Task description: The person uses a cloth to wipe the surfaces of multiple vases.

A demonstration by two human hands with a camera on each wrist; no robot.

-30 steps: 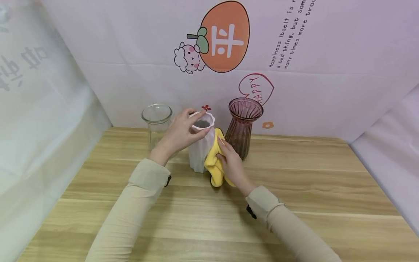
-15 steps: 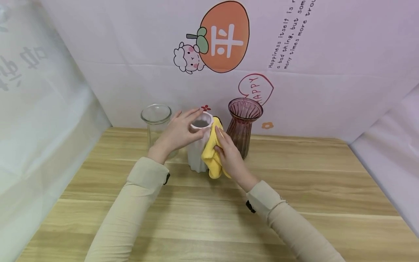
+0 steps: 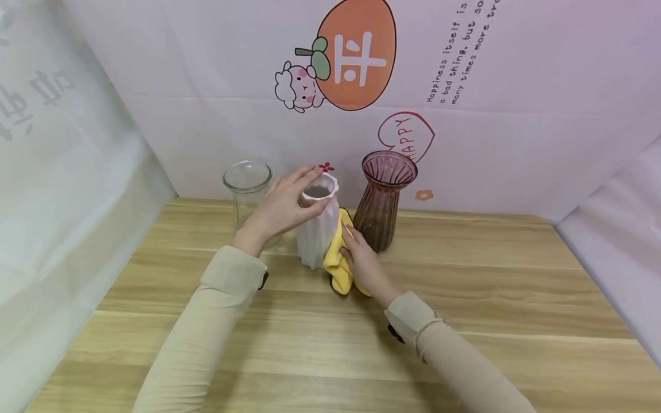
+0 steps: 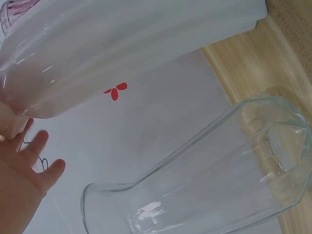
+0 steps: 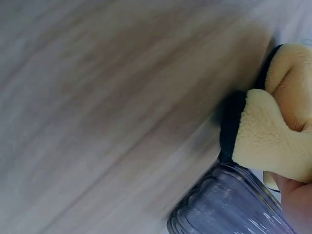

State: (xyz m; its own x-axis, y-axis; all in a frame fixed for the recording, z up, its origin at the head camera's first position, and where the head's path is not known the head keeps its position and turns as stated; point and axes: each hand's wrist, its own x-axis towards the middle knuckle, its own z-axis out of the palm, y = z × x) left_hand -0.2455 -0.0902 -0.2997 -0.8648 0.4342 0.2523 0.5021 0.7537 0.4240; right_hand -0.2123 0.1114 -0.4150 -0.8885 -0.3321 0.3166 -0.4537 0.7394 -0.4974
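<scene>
A white ribbed vase [image 3: 314, 244] with a scalloped rim stands upright in the middle of the head view. My left hand [image 3: 283, 207] grips it at the rim, thumb on the near side and fingers on the far side; the left wrist view shows some fingers spread off the vase. Against the vase's right side lies a yellow cloth [image 3: 338, 264] with dark edging, pinched and bunched in my right hand [image 3: 365, 263]. In the right wrist view the cloth [image 5: 265, 136] hides most of that hand.
Left of the white vase stands a clear glass vase [image 3: 247, 198], partly behind my left hand. A purple ribbed glass vase [image 3: 379, 212] is close to the right. All stand on a wood-grain table [image 3: 310, 344] before a printed white backdrop [image 3: 232, 69].
My right hand with the cloth went up along the white vase's side, then came back down. The left hand keeps its hold at the rim, and the vases stay in place.
</scene>
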